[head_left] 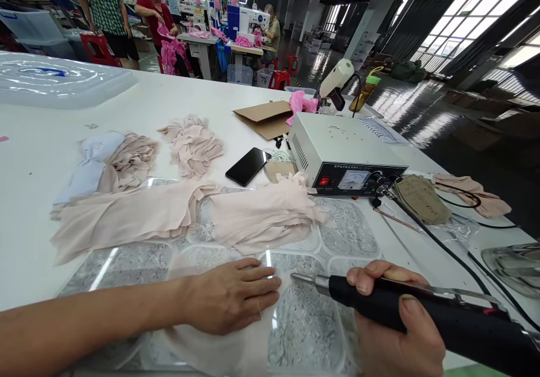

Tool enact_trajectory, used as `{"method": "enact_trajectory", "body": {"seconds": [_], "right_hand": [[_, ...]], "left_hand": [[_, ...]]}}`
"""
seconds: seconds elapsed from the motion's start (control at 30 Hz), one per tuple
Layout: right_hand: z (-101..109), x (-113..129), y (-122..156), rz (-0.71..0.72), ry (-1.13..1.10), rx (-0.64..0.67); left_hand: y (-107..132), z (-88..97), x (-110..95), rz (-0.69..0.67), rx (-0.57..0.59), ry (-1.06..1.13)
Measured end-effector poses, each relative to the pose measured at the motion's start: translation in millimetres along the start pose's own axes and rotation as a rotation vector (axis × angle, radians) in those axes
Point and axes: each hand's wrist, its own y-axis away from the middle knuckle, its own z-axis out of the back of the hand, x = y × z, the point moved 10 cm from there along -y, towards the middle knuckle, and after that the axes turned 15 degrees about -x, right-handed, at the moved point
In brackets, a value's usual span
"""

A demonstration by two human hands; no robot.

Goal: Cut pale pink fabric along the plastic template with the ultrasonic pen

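Note:
My left hand (pixel 232 295) lies flat, palm down, on a thin pale beige fabric piece (pixel 219 349) spread over a grey marbled board (pixel 310 332). Its fingers are stretched out and point right. In my right hand (pixel 399 321) is a black corded hand tool (pixel 442 315) with a pointed metal tip. That tip sits just right of my left fingertips, close above the board; whether it touches cannot be made out. Beyond my hands lie two stacks of cut beige fabric, a left stack (pixel 130 214) and a right stack (pixel 265 214).
A control box (pixel 350 146) with a meter stands behind, wired to the tool by a black cable (pixel 439 242). Near it are a phone (pixel 248 166), cardboard (pixel 265 119) and a brown pattern piece (pixel 424 200). A clear container (pixel 514 267) stands at right. Several people are at sewing machines behind.

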Motion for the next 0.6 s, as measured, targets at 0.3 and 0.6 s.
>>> {"method": "enact_trajectory", "body": {"seconds": [0.3, 0.6], "right_hand": [[4.6, -1.4, 0.5, -0.008, -0.007, -0.034], [2.3, -0.1, -0.1, -0.002, -0.03, -0.015]], "left_hand": [[-4.2, 1.6, -3.9, -0.027, 0.021, 0.002], [-6.8, 2.7, -5.8, -0.034, 0.02, 0.011]]}}
